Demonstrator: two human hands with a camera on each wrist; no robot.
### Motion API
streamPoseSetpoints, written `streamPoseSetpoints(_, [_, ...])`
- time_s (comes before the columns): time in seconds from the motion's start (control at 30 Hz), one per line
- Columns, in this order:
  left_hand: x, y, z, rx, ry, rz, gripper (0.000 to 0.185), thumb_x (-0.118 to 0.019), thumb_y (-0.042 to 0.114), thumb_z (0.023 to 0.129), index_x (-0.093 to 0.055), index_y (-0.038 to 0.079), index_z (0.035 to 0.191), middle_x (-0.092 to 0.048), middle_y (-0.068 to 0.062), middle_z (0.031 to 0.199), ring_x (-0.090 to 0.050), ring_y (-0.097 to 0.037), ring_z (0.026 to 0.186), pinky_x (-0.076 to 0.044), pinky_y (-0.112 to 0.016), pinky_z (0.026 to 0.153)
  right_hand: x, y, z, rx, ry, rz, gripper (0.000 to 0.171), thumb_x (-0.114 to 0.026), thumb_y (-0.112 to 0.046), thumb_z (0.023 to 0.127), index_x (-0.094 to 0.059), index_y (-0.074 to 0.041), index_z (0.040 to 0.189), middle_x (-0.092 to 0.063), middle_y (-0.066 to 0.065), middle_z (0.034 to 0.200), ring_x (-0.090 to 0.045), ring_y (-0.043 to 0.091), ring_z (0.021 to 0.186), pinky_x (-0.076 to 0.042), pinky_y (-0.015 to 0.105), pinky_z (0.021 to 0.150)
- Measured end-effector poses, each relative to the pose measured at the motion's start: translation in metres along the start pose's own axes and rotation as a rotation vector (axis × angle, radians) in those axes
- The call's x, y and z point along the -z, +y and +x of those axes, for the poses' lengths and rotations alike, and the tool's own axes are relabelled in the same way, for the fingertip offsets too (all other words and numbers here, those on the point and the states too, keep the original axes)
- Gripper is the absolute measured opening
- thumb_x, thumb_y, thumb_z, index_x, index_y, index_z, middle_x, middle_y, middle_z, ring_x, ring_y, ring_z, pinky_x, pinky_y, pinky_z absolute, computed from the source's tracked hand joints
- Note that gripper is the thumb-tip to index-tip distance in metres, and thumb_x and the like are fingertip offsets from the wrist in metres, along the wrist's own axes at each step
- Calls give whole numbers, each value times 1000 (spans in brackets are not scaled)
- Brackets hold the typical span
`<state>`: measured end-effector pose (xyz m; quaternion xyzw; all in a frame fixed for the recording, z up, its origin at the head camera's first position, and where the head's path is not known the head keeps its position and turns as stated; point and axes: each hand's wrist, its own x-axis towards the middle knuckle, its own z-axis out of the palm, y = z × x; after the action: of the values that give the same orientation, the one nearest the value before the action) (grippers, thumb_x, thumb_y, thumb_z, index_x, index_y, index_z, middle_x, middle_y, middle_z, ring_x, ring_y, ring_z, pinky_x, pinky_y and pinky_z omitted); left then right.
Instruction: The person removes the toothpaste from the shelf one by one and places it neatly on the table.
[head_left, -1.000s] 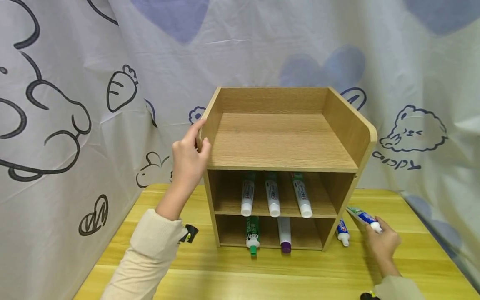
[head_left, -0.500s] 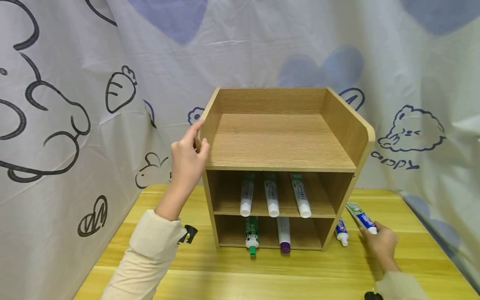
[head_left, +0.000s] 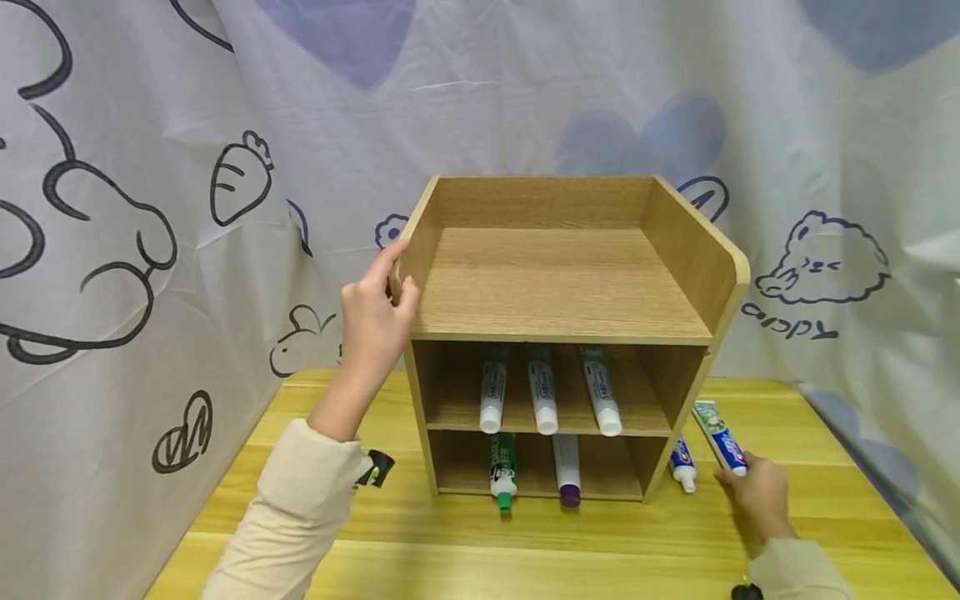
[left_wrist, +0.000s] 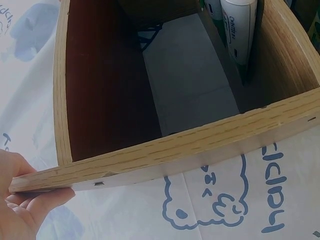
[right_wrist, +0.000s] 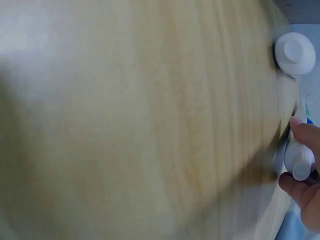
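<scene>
Head view: right of shelf (head_left: 562,283), outer toothpaste tube (head_left: 718,435) slanting shelfward, cap end gripped by right fingers (head_left: 757,469); left fingers (head_left: 384,262) gripping shelf.

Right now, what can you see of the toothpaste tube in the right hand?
The toothpaste tube looks like soft plastic, green and white toward its flat far end, blue with pale lettering nearer the white cap. It slants, cap end nearer the viewer, right of the wooden shelf. The right hand pinches it near the cap; contact with the table is unclear.
</scene>
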<state>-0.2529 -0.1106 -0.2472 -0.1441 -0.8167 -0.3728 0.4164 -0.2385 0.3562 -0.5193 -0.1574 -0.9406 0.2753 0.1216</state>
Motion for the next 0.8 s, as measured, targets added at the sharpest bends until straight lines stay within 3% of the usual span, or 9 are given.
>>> streamPoseSetpoints(0.27, [-1, -1, 0, -2, 4, 7, 40, -53, -3, 83, -57, 0, 122, -47, -12, 51, -31, -14, 44, -26, -19, 42, 1, 2, -3, 13, -26, -3, 39, -67, -13, 81, -56, 18, 102, -59, 26, 76, -51, 27, 65, -44, 36, 53])
streamPoseSetpoints(0.37, [-1, -1, 0, -8, 4, 10, 39, -53, -3, 83, -57, 0, 122, -47, -12, 51, -30, -13, 44, -26, -20, 42, 4, 0, -6, 61, 65, 19, 36, -67, -9, 80, -56, 18, 101, -61, 31, 78, -55, 36, 65, -48, 42, 55])
streamPoseSetpoints(0.43, [-1, 0, 0, -11, 1, 9, 39, -53, -3, 83, -57, 0, 122, -47, -12, 50, -30, -13, 43, -26, -20, 42, 7, -4, -7, 104, 170, 44, 36, -67, -5, 80, -57, 20, 103, -61, 36, 83, -60, 43, 70, -50, 47, 59])
streamPoseSetpoints(0.5, [0, 0, 0, -11, -2, 6, 39, -53, -3, 83, -57, 0, 122, -46, -12, 49, -29, -12, 43, -25, -20, 41, 11, -9, -8, 165, 301, 83, 35, -67, 0, 78, -57, 22, 105, -61, 38, 88, -62, 46, 73, -54, 37, 58])
streamPoseSetpoints(0.57, [0, 0, 0, -10, -2, 6, 39, -53, -3, 83, -57, 0, 122, -46, -12, 49, -29, -12, 43, -25, -20, 41, 15, -15, -7, 211, 413, 126, 30, -67, 3, 76, -61, 19, 101, -63, 36, 86, -65, 31, 63, -50, 17, 54])
streamPoseSetpoints(0.63, [0, -1, 0, -11, -1, 8, 39, -53, -3, 83, -57, 0, 122, -46, -12, 49, -28, -12, 42, -25, -20, 41, 19, -21, -7, 249, 503, 171, 26, -68, 4, 75, -64, 17, 97, -64, 34, 83, -60, 1, 58, -37, 0, 53])
streamPoseSetpoints(0.7, [0, -1, 0, -13, -1, 8, 39, -53, -3, 83, -57, 0, 122, -46, -12, 49, -29, -12, 42, -25, -20, 41, 23, -26, -8, 268, 562, 219, 23, -67, 4, 75, -65, 16, 95, -65, 33, 82, -45, -22, 61, -27, -7, 56])
streamPoseSetpoints(0.77, [0, -1, 0, -16, -2, 8, 39, -53, -3, 83, -57, -1, 122, -46, -12, 49, -29, -13, 43, -25, -20, 41, 26, -31, -9, 275, 605, 271, 21, -66, 4, 76, -66, 15, 95, -66, 31, 82, -33, -32, 65, -28, -8, 59])
streamPoseSetpoints(0.8, [0, -1, 0, -16, -3, 7, 39, -53, -4, 83, -57, -1, 122, -46, -12, 49, -30, -13, 43, -26, -20, 41, 27, -33, -10, 268, 621, 297, 21, -66, 4, 77, -66, 14, 95, -69, 22, 79, -32, -34, 67, -29, -8, 60])
